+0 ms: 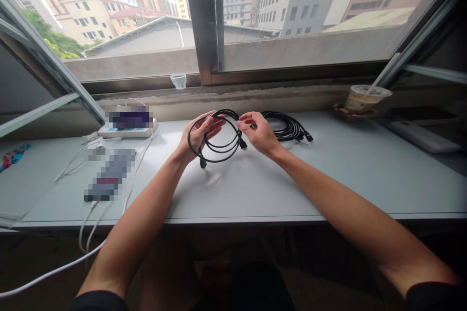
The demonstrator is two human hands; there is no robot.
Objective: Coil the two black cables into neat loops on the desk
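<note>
A black cable (221, 160) is looped into a coil and held up over the middle of the table. My left hand (200, 133) grips the coil's left and upper side, thumb across the strands. On the coil's right side, my right hand (258, 131) pinches the cable between thumb and fingertips. Two black plugs hang from the coil, one low on the left and one beside my right fingers. Behind my right hand lies a bundle of coiled black cables (288, 126), partly hidden by that hand, with plugs at its right end.
On the left are a white power strip (127, 132), white cords (136, 170) and a blurred-out dark device (111, 175). A small clear cup (178, 81) rests on the window ledge. A drink cup with a straw (365, 99) stands at the back right, near a pale flat box (419, 135).
</note>
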